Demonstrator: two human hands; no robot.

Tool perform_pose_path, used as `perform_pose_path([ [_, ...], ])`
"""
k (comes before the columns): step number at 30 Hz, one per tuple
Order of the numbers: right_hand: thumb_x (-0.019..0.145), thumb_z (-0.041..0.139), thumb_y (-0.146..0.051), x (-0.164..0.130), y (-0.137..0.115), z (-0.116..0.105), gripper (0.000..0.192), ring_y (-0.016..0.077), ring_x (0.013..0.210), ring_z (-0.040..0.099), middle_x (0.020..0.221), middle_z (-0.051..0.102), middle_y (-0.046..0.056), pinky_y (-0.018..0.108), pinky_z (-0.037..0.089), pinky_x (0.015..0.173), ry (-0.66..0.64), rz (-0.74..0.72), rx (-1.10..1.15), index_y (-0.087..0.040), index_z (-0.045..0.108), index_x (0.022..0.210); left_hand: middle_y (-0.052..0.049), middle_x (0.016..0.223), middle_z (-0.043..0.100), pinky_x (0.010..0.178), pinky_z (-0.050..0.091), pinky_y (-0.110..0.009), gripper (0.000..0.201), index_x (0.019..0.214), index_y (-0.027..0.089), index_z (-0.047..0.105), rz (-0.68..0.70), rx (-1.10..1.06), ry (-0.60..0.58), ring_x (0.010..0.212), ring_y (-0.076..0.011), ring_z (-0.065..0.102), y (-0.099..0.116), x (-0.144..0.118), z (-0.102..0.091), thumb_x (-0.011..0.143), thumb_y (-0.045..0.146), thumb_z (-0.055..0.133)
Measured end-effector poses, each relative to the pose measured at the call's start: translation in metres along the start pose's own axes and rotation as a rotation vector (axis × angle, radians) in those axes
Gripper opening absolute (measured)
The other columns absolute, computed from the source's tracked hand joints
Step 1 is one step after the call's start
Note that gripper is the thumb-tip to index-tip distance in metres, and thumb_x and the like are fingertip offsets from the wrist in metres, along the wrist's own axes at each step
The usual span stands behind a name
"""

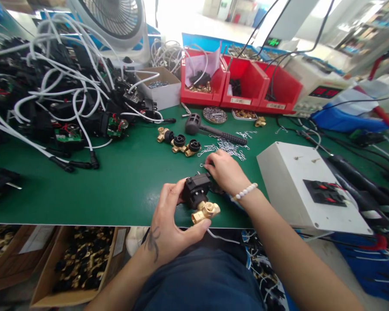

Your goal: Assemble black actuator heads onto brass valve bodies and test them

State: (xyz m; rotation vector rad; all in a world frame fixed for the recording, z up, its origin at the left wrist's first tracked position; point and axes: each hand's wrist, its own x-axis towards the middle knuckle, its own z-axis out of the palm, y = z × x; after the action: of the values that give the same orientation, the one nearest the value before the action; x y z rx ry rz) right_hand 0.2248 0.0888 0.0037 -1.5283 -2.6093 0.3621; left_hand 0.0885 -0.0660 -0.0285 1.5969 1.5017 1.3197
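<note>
My left hand (168, 224) holds a brass valve with a black block on top (199, 198) just above the near edge of the green table (129, 181). My right hand (225, 170) rests on the table right behind the valve, its fingertips pinched at a small wire clip beside the black block. A scatter of thin metal clips (228, 147) lies just beyond that hand. Three more brass and black valves (178, 142) sit in a row further back.
A black mallet (210, 129) lies behind the clips. Red bins (243, 84) and a cardboard box (162, 86) line the back. A pile of black parts with white cables (61, 90) fills the left. A white box with switches (307, 190) stands at the right. Cartons of valves (78, 263) sit below the table edge.
</note>
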Motion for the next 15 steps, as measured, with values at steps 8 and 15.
perform_pose_path([
  [8, 0.077, 0.054, 0.008, -0.006, -0.012, -0.026, 0.024, 0.0192, 0.08, 0.057, 0.087, 0.065, 0.01, 0.026, 0.038, 0.068, -0.244, -0.145, -0.049, -0.012, 0.062, 0.089, -0.008, 0.119, 0.049, 0.092, 0.056, -0.041, 0.077, 0.142, 0.022, 0.039, 0.024, 0.039, -0.028, 0.11, -0.0239, 0.057, 0.001, 0.0, 0.0, 0.074, 0.035, 0.073],
  [15, 0.076, 0.059, 0.003, -0.01, -0.008, -0.017, 0.019, 0.0172, 0.073, 0.054, 0.079, 0.062, 0.005, 0.027, 0.039, 0.067, -0.14, -0.147, 0.079, -0.014, 0.06, 0.083, -0.009, 0.119, 0.048, 0.092, 0.055, -0.04, 0.083, 0.147, 0.02, 0.037, 0.112, 0.124, 0.006, 0.107, -0.0232, 0.056, 0.002, -0.002, 0.0, 0.074, 0.037, 0.072],
])
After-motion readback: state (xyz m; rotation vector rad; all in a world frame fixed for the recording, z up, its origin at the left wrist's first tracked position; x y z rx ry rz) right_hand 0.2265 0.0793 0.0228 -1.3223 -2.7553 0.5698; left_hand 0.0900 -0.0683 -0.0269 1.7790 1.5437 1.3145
